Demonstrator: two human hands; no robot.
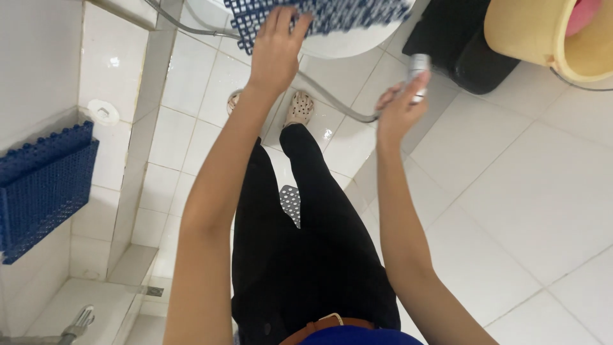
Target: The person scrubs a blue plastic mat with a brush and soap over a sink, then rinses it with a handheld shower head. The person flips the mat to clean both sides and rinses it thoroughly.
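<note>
Blue perforated plastic mat point(319, 16), a grid of small square holes, held up at the top of view over a white basin, gripped along its lower edge, far end cut off by the frame. Chrome spray head point(418, 73), short metal cylinder, held upright, grey flexible hose point(332, 102) trailing left across the white tiles.

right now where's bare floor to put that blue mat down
Widest bare tiles lie right of the right hand, below the black block and yellow bucket. It is crowded near the top, where the left hand grips the blue mat over the hose and feet.
</note>
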